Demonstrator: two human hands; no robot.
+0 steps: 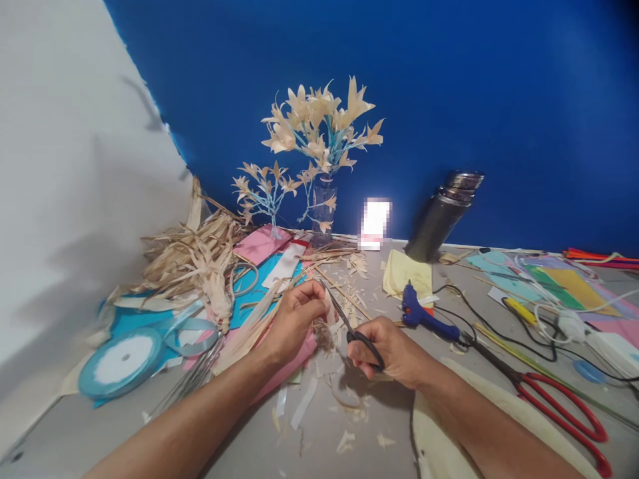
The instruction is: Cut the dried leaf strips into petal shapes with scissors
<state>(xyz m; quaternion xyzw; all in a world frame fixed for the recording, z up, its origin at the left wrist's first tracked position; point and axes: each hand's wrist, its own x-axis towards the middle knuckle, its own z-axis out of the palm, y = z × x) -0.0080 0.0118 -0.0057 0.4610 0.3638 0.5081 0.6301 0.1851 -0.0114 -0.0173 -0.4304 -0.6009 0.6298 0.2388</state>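
Note:
My left hand (pixel 300 311) is closed in a pinch on a small pale strip of corn husk (pixel 329 311), which pokes out beside the fingertips. In my right hand (pixel 387 349) is a pair of black-handled scissors (pixel 345 318), fingers wrapped round the loops. The blades point up and left, close against the strip; whether they touch it I cannot tell. Beneath both hands lie scattered husk scraps (pixel 349 279). Long pale husk strips (pixel 254 326) run under my left wrist.
Dried husks (pixel 194 259) and a blue ribbon spool (pixel 122 359) lie left. Husk flowers (pixel 322 123) stand in a clear bottle (pixel 324 206) at the back. Rightward are a flask (pixel 439 219), yellow paper (pixel 407 273), a blue glue gun (pixel 424 316) and red-handled scissors (pixel 559 406).

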